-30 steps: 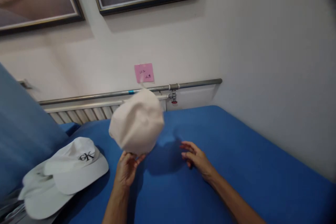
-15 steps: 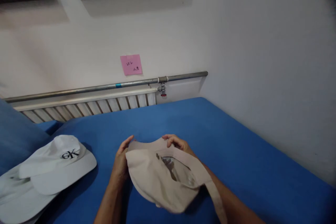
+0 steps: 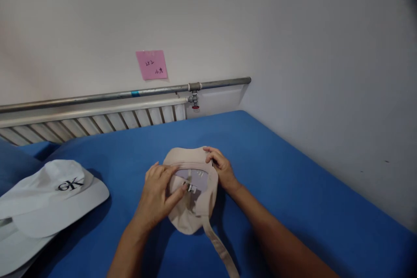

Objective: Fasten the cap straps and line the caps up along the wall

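Note:
A beige cap [image 3: 182, 219] is tipped so that its inside faces me, with a pale lining and a small label [image 3: 191, 188] visible. Its brim points away from me, and a loose back strap [image 3: 220, 247] hangs toward the lower right. My left hand [image 3: 158, 193] is closed on the cap's left edge, fingers by the inner band and thumb reaching inside near the label. My right hand [image 3: 221, 168] grips the right side of the brim, fingers curled over its edge; a small dark item shows by those fingers, too small to name.
White caps [image 3: 65, 202], the upper one with black CK lettering, lie stacked at the left on a blue-covered surface [image 3: 267, 160]. Behind stand a white radiator [image 3: 97, 124] and a metal pipe [image 3: 224, 83] with a red-handled valve [image 3: 195, 107]. A pink note [image 3: 151, 65] is on the wall.
The beige cap has turned so its opening faces me and its brim points away. My left hand has shifted from the brim side to the inner edge. The view has tilted down.

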A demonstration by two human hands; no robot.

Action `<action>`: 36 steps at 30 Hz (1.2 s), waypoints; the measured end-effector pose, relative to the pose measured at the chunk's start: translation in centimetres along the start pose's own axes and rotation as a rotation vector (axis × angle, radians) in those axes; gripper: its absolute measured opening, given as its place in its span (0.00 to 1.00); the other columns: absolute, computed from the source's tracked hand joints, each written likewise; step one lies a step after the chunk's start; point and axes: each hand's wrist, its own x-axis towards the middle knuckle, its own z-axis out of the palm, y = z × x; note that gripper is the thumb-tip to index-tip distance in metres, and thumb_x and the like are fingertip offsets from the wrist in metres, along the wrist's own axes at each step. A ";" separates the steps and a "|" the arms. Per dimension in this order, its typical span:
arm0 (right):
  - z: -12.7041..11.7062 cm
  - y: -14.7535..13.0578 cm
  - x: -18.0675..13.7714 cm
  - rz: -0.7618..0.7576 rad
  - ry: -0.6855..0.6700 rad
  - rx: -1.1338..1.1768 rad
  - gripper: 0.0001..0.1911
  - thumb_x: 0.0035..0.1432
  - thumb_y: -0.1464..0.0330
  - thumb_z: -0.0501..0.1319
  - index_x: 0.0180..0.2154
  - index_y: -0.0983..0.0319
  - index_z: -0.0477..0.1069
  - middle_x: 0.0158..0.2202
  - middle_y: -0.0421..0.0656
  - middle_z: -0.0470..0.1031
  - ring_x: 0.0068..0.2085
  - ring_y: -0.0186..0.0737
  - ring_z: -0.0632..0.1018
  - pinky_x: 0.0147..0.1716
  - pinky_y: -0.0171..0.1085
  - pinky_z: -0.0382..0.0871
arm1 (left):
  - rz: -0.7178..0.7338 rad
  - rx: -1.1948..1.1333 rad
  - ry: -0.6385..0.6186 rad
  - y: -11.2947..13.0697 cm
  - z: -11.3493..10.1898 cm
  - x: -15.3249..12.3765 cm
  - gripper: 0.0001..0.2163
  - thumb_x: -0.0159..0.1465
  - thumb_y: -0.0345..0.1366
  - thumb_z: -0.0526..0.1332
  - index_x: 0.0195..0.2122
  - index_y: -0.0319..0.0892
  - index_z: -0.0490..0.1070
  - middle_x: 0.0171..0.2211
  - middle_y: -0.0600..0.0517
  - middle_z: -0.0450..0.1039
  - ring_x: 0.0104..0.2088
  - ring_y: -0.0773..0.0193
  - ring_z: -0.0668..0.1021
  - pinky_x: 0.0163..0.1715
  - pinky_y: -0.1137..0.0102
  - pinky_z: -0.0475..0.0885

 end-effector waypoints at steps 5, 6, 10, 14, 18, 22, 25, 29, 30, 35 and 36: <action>0.3 1.4 0.1 0.108 0.047 0.002 0.01 0.48 0.71 0.57 0.25 0.59 0.65 0.49 0.47 0.71 0.51 0.43 0.72 0.53 0.43 0.61 | -0.070 -0.015 -0.052 -0.9 -1.2 0.0 0.10 0.50 0.43 0.68 0.34 0.49 0.79 0.31 0.50 0.76 0.39 0.52 0.75 0.61 0.51 0.52; 0.3 1.7 0.1 0.123 0.055 0.006 0.02 0.47 0.70 0.58 0.25 0.59 0.65 0.48 0.47 0.71 0.51 0.44 0.72 0.52 0.43 0.62 | -0.094 -0.073 -0.063 -1.1 -1.6 -0.1 0.08 0.49 0.42 0.68 0.30 0.48 0.79 0.31 0.50 0.77 0.39 0.52 0.76 0.62 0.51 0.51; 0.6 2.5 0.0 0.155 0.075 0.006 0.01 0.46 0.70 0.58 0.25 0.59 0.66 0.47 0.46 0.72 0.50 0.46 0.73 0.50 0.42 0.64 | -0.128 -0.485 0.013 -2.2 -2.9 -0.4 0.02 0.52 0.36 0.66 0.26 0.47 0.78 0.31 0.50 0.78 0.44 0.52 0.77 0.63 0.54 0.50; -0.1 2.1 0.3 0.160 0.075 -0.009 0.08 0.47 0.73 0.55 0.29 0.59 0.71 0.46 0.45 0.73 0.45 0.42 0.75 0.48 0.42 0.67 | -0.221 -0.688 0.128 -3.0 -3.3 -0.9 0.02 0.51 0.34 0.65 0.23 0.45 0.75 0.30 0.51 0.78 0.42 0.54 0.78 0.63 0.53 0.50; -2.3 -0.2 -0.3 0.045 0.141 -0.119 0.17 0.50 0.77 0.52 0.40 0.58 0.72 0.50 0.45 0.72 0.43 0.38 0.75 0.46 0.42 0.69 | -0.311 -0.615 0.030 -3.3 -3.3 -1.1 0.02 0.53 0.36 0.66 0.27 0.45 0.76 0.33 0.51 0.79 0.52 0.52 0.73 0.63 0.52 0.49; -4.4 -4.1 -3.9 -0.165 0.044 -0.315 0.24 0.55 0.78 0.54 0.53 0.54 0.65 0.57 0.47 0.66 0.52 0.42 0.72 0.44 0.41 0.71 | -0.289 -0.624 -0.012 -3.3 -3.3 -1.2 0.02 0.55 0.36 0.66 0.29 0.47 0.76 0.34 0.53 0.79 0.54 0.53 0.71 0.64 0.54 0.49; -4.8 -6.9 -7.1 -0.383 -0.061 -0.470 0.27 0.56 0.80 0.53 0.55 0.54 0.62 0.60 0.49 0.61 0.59 0.45 0.66 0.50 0.45 0.68 | -0.277 -0.634 -0.032 -3.5 -3.2 -1.3 0.02 0.55 0.37 0.67 0.31 0.48 0.77 0.35 0.54 0.79 0.57 0.52 0.69 0.64 0.55 0.48; -4.9 -9.8 -8.8 -0.554 -0.244 -0.615 0.18 0.57 0.79 0.54 0.44 0.56 0.71 0.59 0.47 0.60 0.62 0.50 0.60 0.55 0.50 0.63 | -0.314 -0.636 -0.058 -3.5 -3.0 -1.5 0.05 0.57 0.38 0.66 0.35 0.51 0.78 0.41 0.53 0.79 0.64 0.51 0.59 0.63 0.54 0.47; -4.9 -10.4 -8.8 -0.570 -0.281 -0.629 0.15 0.57 0.78 0.55 0.43 0.56 0.71 0.58 0.47 0.62 0.62 0.50 0.59 0.56 0.50 0.61 | -0.320 -0.633 -0.063 -3.3 -3.0 -1.5 0.05 0.57 0.39 0.66 0.35 0.51 0.78 0.41 0.53 0.79 0.65 0.51 0.57 0.63 0.54 0.47; -4.5 -13.1 -6.9 -0.571 -0.437 -0.364 0.14 0.61 0.75 0.55 0.49 0.61 0.67 0.47 0.47 0.74 0.51 0.42 0.73 0.57 0.48 0.60 | -0.270 -0.576 -0.109 -1.8 -3.0 -1.1 0.05 0.59 0.41 0.64 0.34 0.49 0.78 0.38 0.52 0.79 0.63 0.52 0.61 0.62 0.57 0.49; -4.1 -13.6 -6.4 -0.510 -0.446 -0.265 0.15 0.62 0.75 0.54 0.50 0.61 0.66 0.43 0.46 0.76 0.45 0.39 0.75 0.52 0.44 0.66 | -0.265 -0.567 -0.115 -1.4 -3.0 -1.0 0.06 0.60 0.41 0.63 0.34 0.48 0.78 0.38 0.52 0.79 0.62 0.52 0.62 0.61 0.59 0.50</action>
